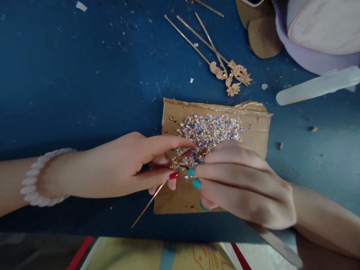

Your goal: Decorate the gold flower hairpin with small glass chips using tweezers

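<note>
A thin gold hairpin point(149, 204) slants off the cardboard's point(253, 123) lower left edge. My left hand point(118, 168) pinches it in its fingers. My right hand point(244, 183) curls over the cardboard, and I cannot tell its grip.

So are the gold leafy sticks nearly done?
Nothing looks clearly done yet: three gold leaf-topped sticks lie aside on the blue table, looking plain gold. In hand: the left hand pinches a fourth stick, and the right hand has its fingertips at the stick's top, over the cardboard. Left: a big heap of tiny coloured stones sits there.
</note>
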`<state>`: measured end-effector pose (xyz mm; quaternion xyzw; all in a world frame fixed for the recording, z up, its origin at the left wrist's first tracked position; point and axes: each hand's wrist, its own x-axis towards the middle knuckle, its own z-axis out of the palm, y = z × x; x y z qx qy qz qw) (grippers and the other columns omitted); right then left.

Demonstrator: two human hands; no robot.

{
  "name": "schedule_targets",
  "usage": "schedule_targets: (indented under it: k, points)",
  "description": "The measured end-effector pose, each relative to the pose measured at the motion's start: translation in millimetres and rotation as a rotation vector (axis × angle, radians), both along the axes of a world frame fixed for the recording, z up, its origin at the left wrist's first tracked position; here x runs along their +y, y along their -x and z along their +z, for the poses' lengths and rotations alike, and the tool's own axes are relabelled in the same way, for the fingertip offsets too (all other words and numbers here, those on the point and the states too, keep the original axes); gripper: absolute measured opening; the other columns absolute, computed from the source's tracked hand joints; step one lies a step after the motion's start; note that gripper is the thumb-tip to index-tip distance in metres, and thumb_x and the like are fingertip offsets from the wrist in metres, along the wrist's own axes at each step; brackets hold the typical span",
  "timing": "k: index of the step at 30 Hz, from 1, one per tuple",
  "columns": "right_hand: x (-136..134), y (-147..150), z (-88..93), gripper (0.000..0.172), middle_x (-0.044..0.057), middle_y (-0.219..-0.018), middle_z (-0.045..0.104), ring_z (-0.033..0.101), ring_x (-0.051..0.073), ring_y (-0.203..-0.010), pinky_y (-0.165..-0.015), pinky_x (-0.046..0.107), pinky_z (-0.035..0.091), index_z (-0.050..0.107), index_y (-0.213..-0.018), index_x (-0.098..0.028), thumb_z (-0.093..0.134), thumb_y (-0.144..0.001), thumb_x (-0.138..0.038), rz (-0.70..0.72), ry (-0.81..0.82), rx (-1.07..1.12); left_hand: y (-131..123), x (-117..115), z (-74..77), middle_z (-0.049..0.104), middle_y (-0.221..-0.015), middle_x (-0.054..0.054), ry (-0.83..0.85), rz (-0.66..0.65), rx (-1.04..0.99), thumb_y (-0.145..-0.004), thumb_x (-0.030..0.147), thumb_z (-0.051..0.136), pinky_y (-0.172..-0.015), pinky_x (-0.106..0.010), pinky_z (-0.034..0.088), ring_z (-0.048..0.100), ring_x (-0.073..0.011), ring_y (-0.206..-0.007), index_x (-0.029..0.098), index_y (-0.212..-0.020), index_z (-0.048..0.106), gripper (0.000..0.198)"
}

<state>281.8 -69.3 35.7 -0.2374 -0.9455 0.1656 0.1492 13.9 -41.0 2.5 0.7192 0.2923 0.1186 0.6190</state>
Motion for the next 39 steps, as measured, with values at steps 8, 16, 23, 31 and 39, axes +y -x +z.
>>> schedule_targets:
  k: [8,16,23,31,39]
  points:
    - [4.8,7.2,-2.3,0.010,0.006,-0.100,0.073,0.068,0.018,-0.099,-0.086,0.034,0.063,0.067,-0.092,-0.022,0.061,-0.099,-0.024,0.000,0.017,0.161,1.3,1.8,-0.8,0.075,-0.071,0.011,-0.017,-0.043,-0.002,-0.102,0.023,0.056,-0.065,-0.012,0.053,0.071,-0.0077,-0.060,0.029,-0.150,0.043,0.049]
    - [9.7,7.1,-1.7,0.010,0.007,-0.099,0.075,0.068,0.018,-0.098,-0.091,0.035,0.063,0.066,-0.096,-0.016,0.057,-0.101,-0.018,0.035,0.077,0.228,2.0,3.1,1.1,0.072,-0.067,0.009,-0.032,-0.053,0.015,-0.102,0.023,0.054,-0.061,-0.014,0.054,0.069,-0.0098,-0.057,0.028,-0.150,0.043,0.050]
    - [8.6,8.7,-3.6,0.013,0.006,-0.096,0.075,0.069,0.017,-0.095,-0.091,0.033,0.062,0.066,-0.094,-0.016,0.056,-0.102,-0.019,0.010,0.093,0.260,-0.3,3.3,1.2,0.076,-0.073,0.009,-0.026,-0.043,0.002,-0.100,0.019,0.054,-0.061,-0.014,0.054,0.070,-0.0090,-0.057,0.027,-0.149,0.044,0.051]
    - [7.2,7.2,-3.3,0.010,0.007,-0.097,0.074,0.067,0.017,-0.096,-0.089,0.036,0.062,0.064,-0.095,-0.015,0.056,-0.101,-0.017,0.003,0.134,0.267,1.5,2.1,1.3,0.074,-0.068,0.010,-0.071,-0.009,-0.006,-0.101,0.020,0.055,-0.060,-0.011,0.054,0.071,-0.0080,-0.057,0.026,-0.146,0.047,0.046]
    - [9.8,10.9,-13.6,0.018,0.004,-0.089,0.073,0.068,0.015,-0.086,-0.080,0.032,0.062,0.064,-0.089,-0.016,0.053,-0.103,-0.018,0.033,0.035,0.373,1.6,1.1,0.5,0.079,-0.091,0.006,0.001,0.009,-0.037,-0.104,0.019,0.051,-0.066,-0.011,0.057,0.074,-0.0081,-0.066,0.029,-0.145,0.041,0.043]
